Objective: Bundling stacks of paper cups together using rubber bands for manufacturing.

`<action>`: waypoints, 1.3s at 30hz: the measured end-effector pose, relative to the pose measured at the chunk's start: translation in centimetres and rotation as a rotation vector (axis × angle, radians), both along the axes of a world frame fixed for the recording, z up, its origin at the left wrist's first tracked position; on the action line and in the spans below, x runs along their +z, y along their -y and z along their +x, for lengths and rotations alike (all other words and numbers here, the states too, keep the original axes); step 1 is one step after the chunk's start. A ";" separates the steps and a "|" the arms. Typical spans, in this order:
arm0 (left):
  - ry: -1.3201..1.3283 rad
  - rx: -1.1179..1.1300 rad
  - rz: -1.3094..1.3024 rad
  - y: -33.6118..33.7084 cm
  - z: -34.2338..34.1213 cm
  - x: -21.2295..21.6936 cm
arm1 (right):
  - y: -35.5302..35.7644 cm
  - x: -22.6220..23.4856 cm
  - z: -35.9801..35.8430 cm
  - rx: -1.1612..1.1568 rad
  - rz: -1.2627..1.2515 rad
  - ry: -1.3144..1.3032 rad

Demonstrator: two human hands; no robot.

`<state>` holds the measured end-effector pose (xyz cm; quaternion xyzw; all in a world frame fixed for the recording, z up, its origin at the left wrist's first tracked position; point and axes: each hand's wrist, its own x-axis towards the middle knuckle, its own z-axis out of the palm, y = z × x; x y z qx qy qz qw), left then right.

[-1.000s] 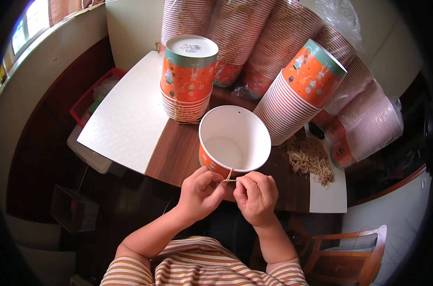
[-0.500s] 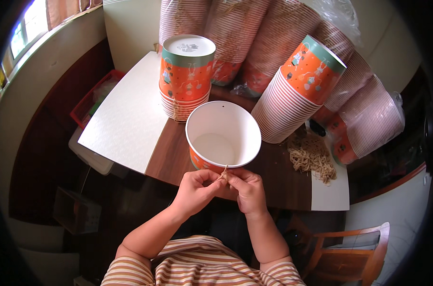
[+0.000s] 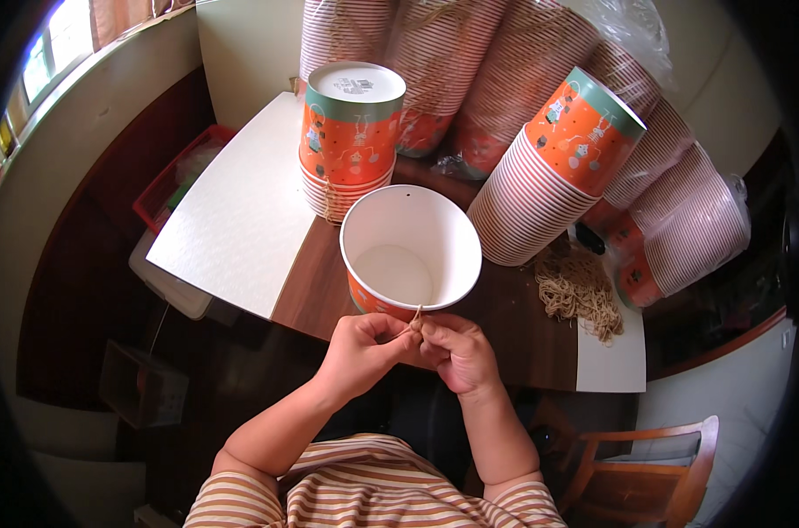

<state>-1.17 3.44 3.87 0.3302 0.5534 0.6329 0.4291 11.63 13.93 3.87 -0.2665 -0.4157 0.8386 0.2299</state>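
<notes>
An orange paper bucket [image 3: 412,238] with a white inside stands upright at the table's near edge, its mouth tilted toward me. One small hole shows in its far wall. A short piece of tan cord [image 3: 418,315] comes over the near rim, with a small knot or loop between my fingertips. My left hand [image 3: 368,352] pinches the cord from the left. From the other side my right hand [image 3: 456,350] pinches it as well, thumb and forefinger meeting the left ones. The fingers partly hide the knot and the cord's ends.
Behind the bucket stands an upside-down bucket stack [image 3: 353,141] with cord on its side. A taller leaning stack [image 3: 540,185] is to its right. Plastic-wrapped bucket stacks [image 3: 522,79] line the back. A heap of tan cord [image 3: 580,295] lies at right; a wooden chair [image 3: 641,475] stands below.
My right hand has shifted and turned slightly at the knot, its fingers still pinched. The whole view has moved a little; the bucket stays in place.
</notes>
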 end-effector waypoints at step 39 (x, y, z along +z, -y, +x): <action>-0.871 0.483 0.505 -1.0 1.0 -1.6 | 1.7 -0.8 -0.1 -0.098 0.043 -0.056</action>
